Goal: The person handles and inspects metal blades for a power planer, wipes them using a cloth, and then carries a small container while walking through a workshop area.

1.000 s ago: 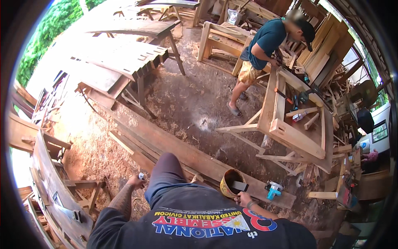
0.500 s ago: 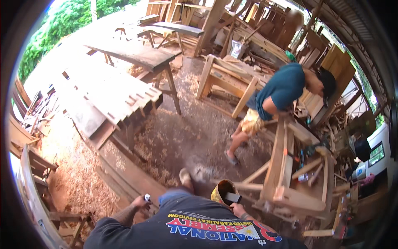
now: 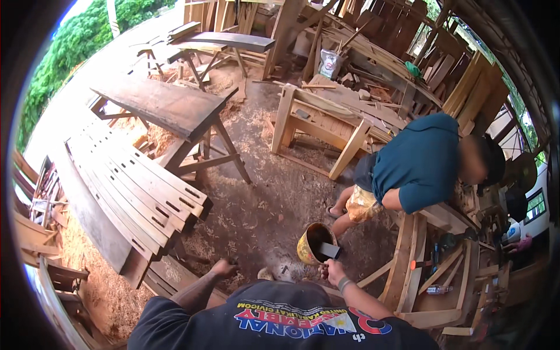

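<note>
My right hand (image 3: 331, 273) is closed at the lower rim of a stained yellow bucket (image 3: 305, 251), holding it out in front of me. A flat grey rectangular piece (image 3: 329, 251) rests in the bucket, sticking over the rim near that hand; whether my fingers grip it too is unclear. My left hand (image 3: 225, 267) hangs out to the left over the shaving-strewn floor, closed around something small and dark that I cannot make out.
Slotted planks (image 3: 151, 198) and a board on trestles (image 3: 154, 105) stand at left. A co-worker (image 3: 417, 163) bends over a wooden frame (image 3: 402, 274) with tools at right. A wooden bench frame (image 3: 318, 116) and stacked lumber (image 3: 385, 64) are at the back.
I have stepped forward, and both my hands with the bucket now show higher in the view, nearer the co-worker. The co-worker appears bent further over and shifted rightward in the view.
</note>
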Available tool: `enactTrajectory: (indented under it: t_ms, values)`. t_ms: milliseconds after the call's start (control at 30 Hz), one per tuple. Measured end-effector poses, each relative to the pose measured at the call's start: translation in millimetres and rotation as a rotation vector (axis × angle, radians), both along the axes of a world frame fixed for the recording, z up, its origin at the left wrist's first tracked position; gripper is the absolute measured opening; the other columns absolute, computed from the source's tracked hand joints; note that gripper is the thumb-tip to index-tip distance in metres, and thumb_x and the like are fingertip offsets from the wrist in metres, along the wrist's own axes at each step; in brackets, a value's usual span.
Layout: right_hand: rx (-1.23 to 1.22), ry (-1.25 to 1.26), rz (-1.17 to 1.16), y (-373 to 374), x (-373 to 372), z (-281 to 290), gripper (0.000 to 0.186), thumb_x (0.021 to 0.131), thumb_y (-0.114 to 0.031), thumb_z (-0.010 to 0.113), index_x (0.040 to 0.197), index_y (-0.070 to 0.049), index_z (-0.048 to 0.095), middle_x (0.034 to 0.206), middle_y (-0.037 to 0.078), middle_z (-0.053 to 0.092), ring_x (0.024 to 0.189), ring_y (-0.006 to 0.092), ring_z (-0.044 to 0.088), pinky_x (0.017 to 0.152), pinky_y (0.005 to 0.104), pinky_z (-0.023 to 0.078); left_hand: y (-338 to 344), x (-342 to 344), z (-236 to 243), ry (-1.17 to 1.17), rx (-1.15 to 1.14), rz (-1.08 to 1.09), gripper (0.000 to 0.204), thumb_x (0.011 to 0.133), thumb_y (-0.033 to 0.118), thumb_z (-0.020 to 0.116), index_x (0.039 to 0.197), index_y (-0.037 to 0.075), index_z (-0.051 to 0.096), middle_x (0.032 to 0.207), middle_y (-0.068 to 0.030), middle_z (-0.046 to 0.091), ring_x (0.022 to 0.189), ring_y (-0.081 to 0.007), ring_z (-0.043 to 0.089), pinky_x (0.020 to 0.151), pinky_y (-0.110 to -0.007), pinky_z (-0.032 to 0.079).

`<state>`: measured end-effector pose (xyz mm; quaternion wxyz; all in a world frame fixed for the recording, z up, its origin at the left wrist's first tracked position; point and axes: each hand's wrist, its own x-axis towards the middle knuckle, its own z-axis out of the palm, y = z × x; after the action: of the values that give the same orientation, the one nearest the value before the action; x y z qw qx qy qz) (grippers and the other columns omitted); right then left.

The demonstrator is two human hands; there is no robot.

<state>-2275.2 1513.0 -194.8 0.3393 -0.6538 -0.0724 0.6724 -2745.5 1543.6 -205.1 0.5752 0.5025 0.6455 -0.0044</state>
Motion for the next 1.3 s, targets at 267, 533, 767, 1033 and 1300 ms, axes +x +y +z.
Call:
enactTrajectory:
  t_ms: [267,533,767,1033,1300]
  values:
    - [0.027,0.074,0.035,144,0,10,0.021,0.089,-0.024,0.051,0.08,-0.007,0.059,0.065,0.004,0.059,0.05,0.0123,0.05,0.048,0.0322,0.042,105,53,18,-0.463,0.01,0.222,0.024,0.093,0.022,0.072,0.105,0.006,0.059,0.085,-0.0053,0.067,0.07,-0.0146,0.066,0.061,-0.031,0.052]
    - [0.017,-0.01,0.211,326,7,-43,0.02,0.089,-0.024,0.051,0.081,-0.008,0.059,0.062,0.003,0.057,0.047,0.0127,0.048,0.046,0.0312,0.043,221,54,26,-0.435,0.105,0.437,0.025,0.093,0.026,0.074,0.103,0.008,0.061,0.08,-0.0024,0.068,0.067,-0.0111,0.066,0.056,-0.027,0.047]
    - [-0.045,0.038,0.333,502,17,-46,0.019,0.09,-0.023,0.053,0.079,-0.009,0.057,0.064,0.005,0.057,0.049,0.0137,0.049,0.048,0.0304,0.042,382,76,184,-0.896,0.187,0.524,0.02,0.092,0.013,0.074,0.103,0.004,0.06,0.094,-0.01,0.07,0.082,-0.0198,0.068,0.071,-0.035,0.055]
    - [0.007,-0.018,0.593,694,-2,18,0.023,0.092,-0.024,0.052,0.082,-0.005,0.062,0.068,0.006,0.061,0.051,0.0142,0.054,0.049,0.0313,0.047,555,134,431,-1.783,0.766,-0.449,0.019,0.094,0.017,0.069,0.091,-0.002,0.069,0.111,-0.0264,0.065,0.084,-0.0325,0.066,0.07,-0.041,0.05]
    - [-0.06,0.068,0.629,848,-55,59,0.024,0.095,-0.023,0.053,0.099,-0.003,0.064,0.077,0.008,0.067,0.061,0.0155,0.06,0.056,0.0359,0.053,722,112,459,-2.016,0.766,-0.799,0.02,0.097,0.019,0.069,0.093,0.0,0.076,0.12,-0.0264,0.066,0.084,-0.0298,0.071,0.068,-0.036,0.056]
